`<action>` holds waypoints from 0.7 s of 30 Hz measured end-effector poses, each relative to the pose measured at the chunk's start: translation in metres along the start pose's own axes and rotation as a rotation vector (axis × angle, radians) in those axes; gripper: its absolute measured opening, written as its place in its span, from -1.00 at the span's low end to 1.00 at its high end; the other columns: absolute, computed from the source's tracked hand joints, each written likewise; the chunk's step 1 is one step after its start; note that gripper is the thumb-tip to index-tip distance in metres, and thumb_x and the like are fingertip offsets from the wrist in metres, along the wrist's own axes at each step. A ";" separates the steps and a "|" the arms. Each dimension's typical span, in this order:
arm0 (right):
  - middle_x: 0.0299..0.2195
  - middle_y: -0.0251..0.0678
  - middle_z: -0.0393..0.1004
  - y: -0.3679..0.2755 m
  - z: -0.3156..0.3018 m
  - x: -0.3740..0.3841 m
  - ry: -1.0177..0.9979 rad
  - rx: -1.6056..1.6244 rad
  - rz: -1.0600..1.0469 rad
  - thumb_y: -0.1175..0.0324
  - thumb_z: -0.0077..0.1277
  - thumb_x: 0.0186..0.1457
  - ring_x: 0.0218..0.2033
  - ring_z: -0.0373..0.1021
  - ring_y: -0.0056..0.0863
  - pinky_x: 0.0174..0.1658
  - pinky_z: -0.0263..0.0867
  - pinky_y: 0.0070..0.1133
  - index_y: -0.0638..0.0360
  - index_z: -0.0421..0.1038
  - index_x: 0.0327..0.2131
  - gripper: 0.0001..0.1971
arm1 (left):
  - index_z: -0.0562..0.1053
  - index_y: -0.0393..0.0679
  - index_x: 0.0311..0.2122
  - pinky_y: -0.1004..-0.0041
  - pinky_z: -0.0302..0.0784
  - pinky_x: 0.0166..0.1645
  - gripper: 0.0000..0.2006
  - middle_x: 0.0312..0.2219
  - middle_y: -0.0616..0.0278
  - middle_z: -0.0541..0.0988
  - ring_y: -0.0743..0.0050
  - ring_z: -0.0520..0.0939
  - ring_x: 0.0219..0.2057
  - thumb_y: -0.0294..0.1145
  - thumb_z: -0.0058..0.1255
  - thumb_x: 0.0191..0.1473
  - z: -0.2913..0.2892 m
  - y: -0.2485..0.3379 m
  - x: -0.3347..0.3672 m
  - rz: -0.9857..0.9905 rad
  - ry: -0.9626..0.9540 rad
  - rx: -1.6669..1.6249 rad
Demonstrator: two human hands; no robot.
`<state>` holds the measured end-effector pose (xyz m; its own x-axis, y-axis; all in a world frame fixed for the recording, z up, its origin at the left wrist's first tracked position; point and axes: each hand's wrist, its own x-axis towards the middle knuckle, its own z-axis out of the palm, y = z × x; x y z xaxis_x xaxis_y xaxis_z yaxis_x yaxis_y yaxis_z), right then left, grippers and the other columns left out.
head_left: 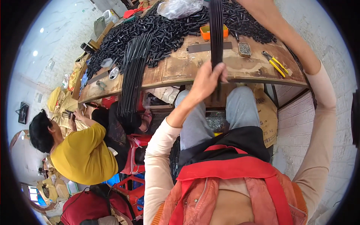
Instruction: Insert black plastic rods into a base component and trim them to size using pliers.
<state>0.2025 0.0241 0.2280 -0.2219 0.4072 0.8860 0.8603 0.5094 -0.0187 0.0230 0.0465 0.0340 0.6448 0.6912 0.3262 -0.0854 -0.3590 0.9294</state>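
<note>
My left hand [208, 81] is closed around the lower part of a bundle of thin black rods [216, 37], held upright in view over the table's front edge. At the top edge my right hand [258, 9] reaches toward the far side of the table; its fingers are cut off by the frame. Behind the bundle sits an orange box [204, 33]. A flat dark bar [200, 48] lies beneath it on the wooden table [176, 69]. To the right are a small tray of metal bits [244, 50] and yellow-handled pliers [277, 66].
A large heap of short black tubular pieces [161, 32] covers the table's back, topped by a clear plastic bag [180, 8]. More black rods [131, 71] overhang the front edge at left. A person in a yellow top [82, 153] sits to my left, handling something dark.
</note>
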 end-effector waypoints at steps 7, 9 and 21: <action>-0.27 -0.31 0.44 -0.021 0.049 -0.065 -0.676 -0.285 -0.503 0.12 -0.04 0.11 -0.21 0.42 -0.33 -0.19 0.30 -0.41 0.19 0.35 -0.20 -0.67 | 0.31 -0.33 -0.25 0.03 0.46 -0.30 -0.82 -0.47 -0.20 0.53 -0.22 0.56 -0.36 -0.68 -0.18 -0.02 -0.034 0.031 0.009 0.303 0.269 0.948; -0.52 -0.39 0.34 0.002 0.070 -0.069 -0.407 -0.068 -0.621 0.08 -0.09 0.20 -0.46 0.37 -0.49 -0.44 0.23 -0.52 0.18 0.33 -0.34 -0.68 | 0.32 -0.24 -0.32 0.20 0.51 -0.35 -0.84 -0.46 0.04 0.51 -0.02 0.56 -0.40 -0.64 -0.09 -0.09 -0.041 0.029 0.018 0.505 0.366 1.267; -0.71 -0.50 0.16 0.001 0.058 -0.049 -0.257 0.958 0.616 -0.08 -0.13 0.23 -0.74 0.07 -0.68 -0.67 0.04 -0.69 0.13 0.26 -0.40 -0.57 | 0.38 -0.28 -0.03 0.18 0.30 0.08 -0.54 -0.06 -0.05 0.41 -0.12 0.41 -0.03 -0.66 0.02 -0.15 0.003 0.073 -0.023 0.598 0.385 1.243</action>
<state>0.1876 0.0486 0.1575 -0.0683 0.8707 0.4871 0.1811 0.4909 -0.8522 0.0039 0.0025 0.0937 0.4905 0.2947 0.8201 0.5724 -0.8186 -0.0482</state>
